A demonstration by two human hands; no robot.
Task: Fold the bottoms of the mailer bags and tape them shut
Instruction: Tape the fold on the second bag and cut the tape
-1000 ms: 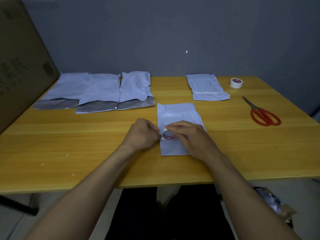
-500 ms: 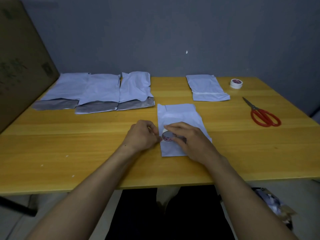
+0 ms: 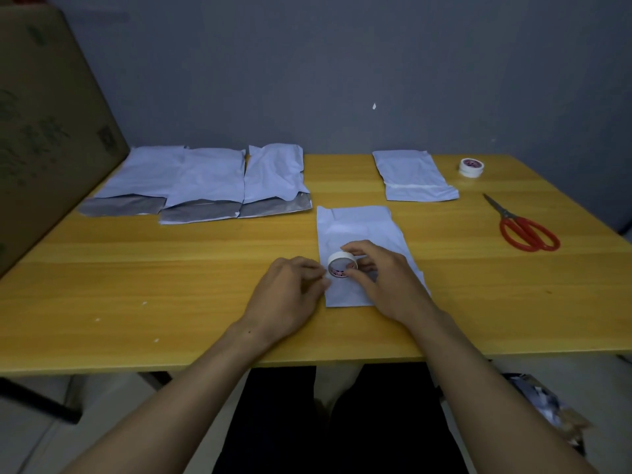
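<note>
Nearest you, low in the centre of the frame, your right hand (image 3: pixel 386 282) pinches the tape roll (image 3: pixel 342 265) between thumb and fingers. Your left hand (image 3: pixel 287 295) has its fingers curled and pinched at the roll's left edge, probably on the loose end, though that is too small to tell. Both sit over the current mailer bag (image 3: pixel 355 227), flat on the bench (image 3: pixel 171 285); no tape shows on it. Farther back, upper right, one finished bag (image 3: pixel 413 176) carries a strip across its fold, beside a spare roll (image 3: pixel 471 166) and scissors (image 3: pixel 497 207). Upper left, three bags (image 3: pixel 208 179) lie with grey ends unfolded — so I judge one done, four left. All lie flat; what they hold is hidden.
</note>
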